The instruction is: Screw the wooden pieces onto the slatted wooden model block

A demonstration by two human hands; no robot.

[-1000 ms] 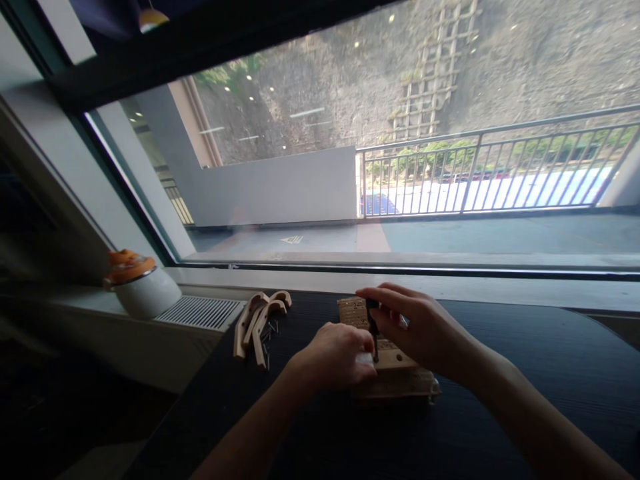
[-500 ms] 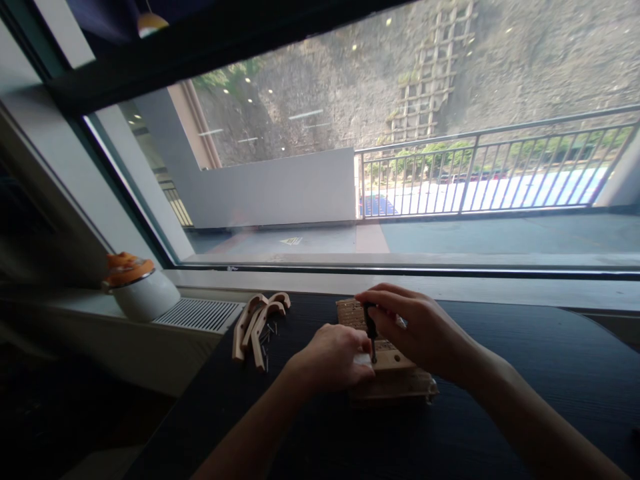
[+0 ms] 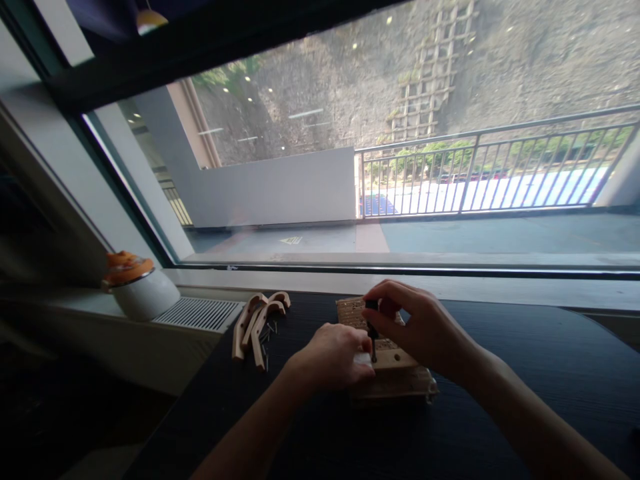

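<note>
My right hand (image 3: 417,320) grips the black handle of a screwdriver (image 3: 371,327) between thumb and fingers. The screwdriver stands nearly upright, its tip down at a hole in a light wooden piece (image 3: 390,361). Another dark hole shows in that piece, further right. My left hand (image 3: 333,357) is closed on the left end of the wooden piece, next to the screwdriver tip; something whitish (image 3: 363,360) shows by its fingers. The wooden piece rests on a block of brown corrugated cardboard (image 3: 395,387), partly covered by both hands. Any screw under the tip is too small to make out.
Several curved wooden hooks (image 3: 257,327) lie left of my hands on the dark table (image 3: 525,373), with several loose screws (image 3: 269,337) beside them. A white container with an orange top (image 3: 143,287) stands on the ledge at left. The window sill (image 3: 300,283) borders the table's far side.
The fingers of my right hand have shifted around the screwdriver handle and now curl more at its top. My left hand and the wooden piece have stayed in place.
</note>
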